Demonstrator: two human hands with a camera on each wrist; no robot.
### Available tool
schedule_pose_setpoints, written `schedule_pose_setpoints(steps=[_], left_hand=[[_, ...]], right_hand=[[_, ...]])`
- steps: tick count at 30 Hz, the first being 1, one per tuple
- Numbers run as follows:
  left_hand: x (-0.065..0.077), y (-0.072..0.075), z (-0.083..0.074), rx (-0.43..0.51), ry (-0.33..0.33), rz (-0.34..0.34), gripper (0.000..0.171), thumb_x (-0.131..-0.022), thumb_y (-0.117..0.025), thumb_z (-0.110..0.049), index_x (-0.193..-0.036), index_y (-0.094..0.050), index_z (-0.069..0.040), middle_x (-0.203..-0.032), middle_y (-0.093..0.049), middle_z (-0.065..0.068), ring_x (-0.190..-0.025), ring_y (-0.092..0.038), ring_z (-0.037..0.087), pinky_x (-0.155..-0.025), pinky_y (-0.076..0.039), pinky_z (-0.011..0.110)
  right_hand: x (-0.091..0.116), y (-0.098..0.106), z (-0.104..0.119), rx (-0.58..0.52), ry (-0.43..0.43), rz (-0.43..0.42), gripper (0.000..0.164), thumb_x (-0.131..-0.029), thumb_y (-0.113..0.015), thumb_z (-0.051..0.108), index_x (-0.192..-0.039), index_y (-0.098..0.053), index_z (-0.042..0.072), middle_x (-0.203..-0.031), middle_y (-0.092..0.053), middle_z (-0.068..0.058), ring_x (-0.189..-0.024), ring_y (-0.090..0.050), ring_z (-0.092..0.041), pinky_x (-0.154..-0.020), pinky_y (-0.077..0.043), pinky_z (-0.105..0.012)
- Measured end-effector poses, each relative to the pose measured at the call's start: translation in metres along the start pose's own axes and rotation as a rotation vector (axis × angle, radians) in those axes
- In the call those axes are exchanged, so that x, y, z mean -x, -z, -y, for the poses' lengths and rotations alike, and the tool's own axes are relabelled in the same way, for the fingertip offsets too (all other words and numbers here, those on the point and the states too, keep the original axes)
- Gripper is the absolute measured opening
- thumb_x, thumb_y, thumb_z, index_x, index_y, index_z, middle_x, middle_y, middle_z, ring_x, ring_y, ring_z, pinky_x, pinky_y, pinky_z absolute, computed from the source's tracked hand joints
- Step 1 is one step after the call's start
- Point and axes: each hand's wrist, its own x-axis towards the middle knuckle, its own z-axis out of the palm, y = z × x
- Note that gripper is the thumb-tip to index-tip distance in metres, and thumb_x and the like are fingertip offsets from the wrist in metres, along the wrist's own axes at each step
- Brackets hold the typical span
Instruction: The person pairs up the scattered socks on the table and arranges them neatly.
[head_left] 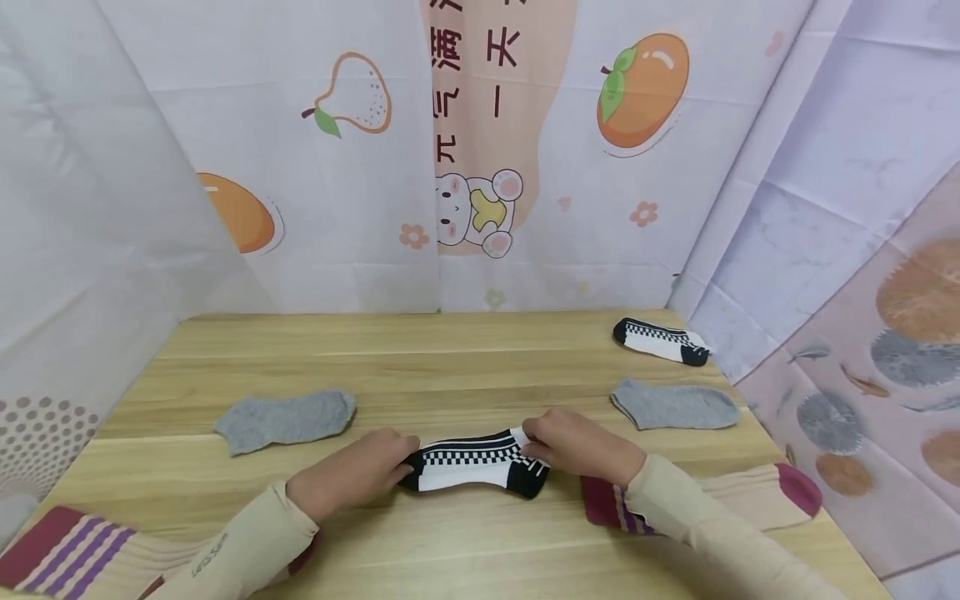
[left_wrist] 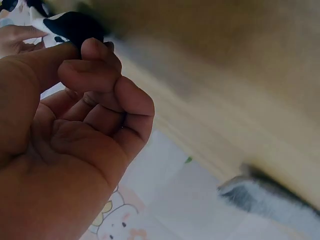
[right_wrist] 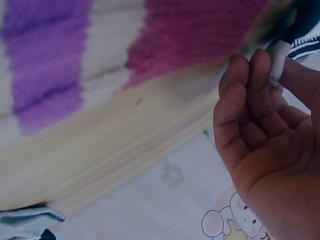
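Your left hand (head_left: 358, 468) pinches the black toe of a checkered sock (head_left: 468, 462), while your right hand (head_left: 573, 446) grips its white cuff between thumb and fingertips. The sock stretches between them at the wooden table's (head_left: 450, 550) center, between two gray socks (head_left: 288, 419).

On the table (head_left: 480, 367), the middle sock (head_left: 468, 467) lies between left hand (head_left: 360, 471) and right hand (head_left: 577, 446); near-left sock (head_left: 82, 550) before far-left sock (head_left: 288, 419); near-right sock (head_left: 757, 498), mid-right sock (head_left: 678, 407), far-right sock (head_left: 660, 341) successively behind.
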Motion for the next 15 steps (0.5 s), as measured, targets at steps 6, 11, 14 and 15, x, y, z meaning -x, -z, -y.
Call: schedule_pose_setpoints(steps=[6,11,14,15], left_hand=[[0.002,-0.003,-0.001,0.031,0.039,0.019,0.009,-0.091,-0.070,-0.006,-0.089,-0.062,-0.005,-0.069,-0.058,-0.002,-0.058,-0.046,0.000,-0.052,-0.043,0.020],[0.005,-0.001,-0.005,0.000,0.109,0.028,0.013,-0.094,-0.069,-0.013,-0.087,-0.061,-0.006,-0.065,-0.054,-0.003,-0.055,-0.045,0.003,-0.050,-0.041,0.023],[0.009,0.005,-0.009,-0.043,0.151,0.022,0.021,-0.096,-0.067,-0.021,-0.081,-0.057,-0.010,-0.064,-0.049,-0.003,-0.056,-0.044,0.006,-0.052,-0.040,0.026],[0.011,0.008,-0.010,-0.056,0.155,0.016,0.024,-0.097,-0.066,-0.023,-0.079,-0.056,-0.011,-0.064,-0.048,-0.003,-0.056,-0.043,0.007,-0.052,-0.039,0.027]], right_hand=[[0.001,-0.001,0.003,0.043,-0.025,-0.025,0.021,-0.095,-0.068,0.021,-0.077,-0.059,0.014,-0.059,-0.046,0.011,-0.049,-0.039,-0.003,-0.047,-0.037,-0.023],[0.006,0.000,0.004,0.124,-0.063,-0.057,0.028,-0.095,-0.068,0.024,-0.071,-0.056,0.015,-0.057,-0.045,0.009,-0.049,-0.040,-0.006,-0.047,-0.038,-0.026],[0.013,0.002,0.005,0.146,-0.076,-0.083,0.031,-0.094,-0.068,0.023,-0.068,-0.054,0.015,-0.057,-0.044,0.008,-0.050,-0.040,-0.007,-0.048,-0.039,-0.027],[0.015,0.004,0.005,0.149,-0.080,-0.091,0.031,-0.094,-0.068,0.022,-0.068,-0.053,0.015,-0.057,-0.043,0.008,-0.050,-0.039,-0.008,-0.048,-0.039,-0.027]])
